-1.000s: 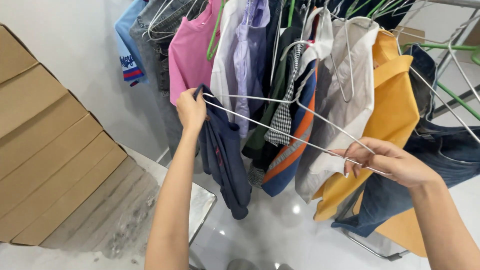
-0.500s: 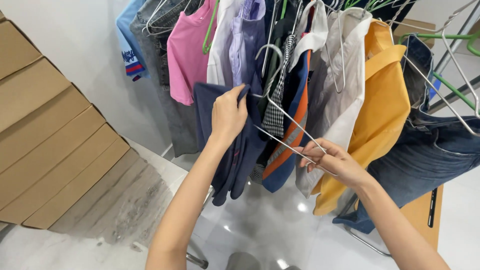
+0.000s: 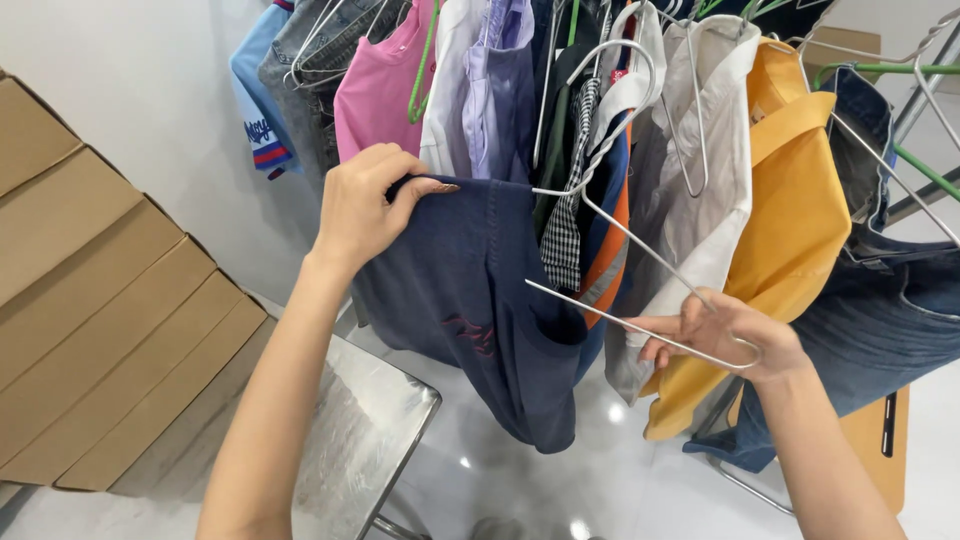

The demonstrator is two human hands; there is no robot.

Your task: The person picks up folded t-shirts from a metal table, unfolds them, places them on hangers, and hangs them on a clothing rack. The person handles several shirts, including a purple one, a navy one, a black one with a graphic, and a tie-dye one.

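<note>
Below the crowded clothes rail, a white wire hanger is gripped at its lower corner by the right hand, fingers closed around it. A navy T-shirt is pinched at its top edge by the left hand. The shirt could slip off if the pinch loosens. Flattened cardboard boxes lean at the left; no contents are visible.

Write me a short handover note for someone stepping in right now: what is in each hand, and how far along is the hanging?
Left hand: fingers pinch the top edge of the navy garment, holding it up in front of the rack.
Right hand: grips one corner of the white wire hanger; its other end is tucked into the garment's opening.
Done: hanger partly inside the garment.
Left: garment not yet seated on the hanger, and the hook is not on the clothes rack, which is crowded with hung shirts and jeans.
</note>
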